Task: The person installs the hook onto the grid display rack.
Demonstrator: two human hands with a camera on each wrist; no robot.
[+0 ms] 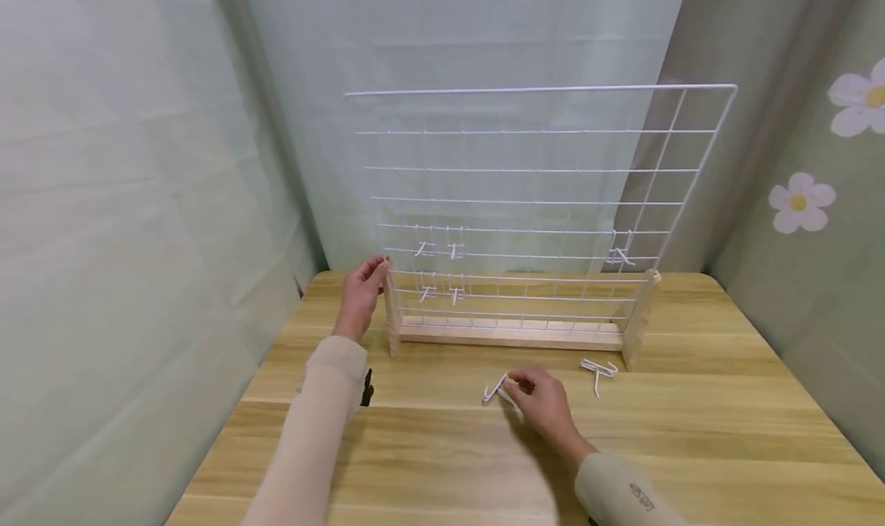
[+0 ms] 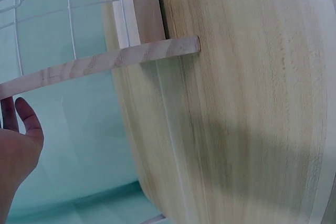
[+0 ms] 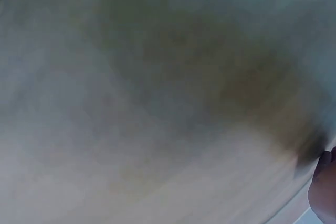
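In the head view, a white wire grid (image 1: 525, 202) stands upright in a wooden base (image 1: 512, 334) with a post at each end. My left hand (image 1: 362, 289) holds the top of the left post (image 1: 392, 319); in the left wrist view its fingers (image 2: 32, 121) are at the post's outer side. My right hand (image 1: 542, 405) pinches a white wire hook (image 1: 492, 390) low over the table in front of the base. Another white hook (image 1: 598, 372) lies on the table to the right. The right wrist view is blurred, with the hand (image 3: 323, 187) at its edge.
Several white hooks hang low on the grid's left side, one of them a lower-row hook (image 1: 429, 291). One more hook (image 1: 620, 254) hangs near the right post (image 1: 639, 322). Pale cloth (image 1: 138, 242) closes off the wooden table (image 1: 429, 457) at the left, back and right.
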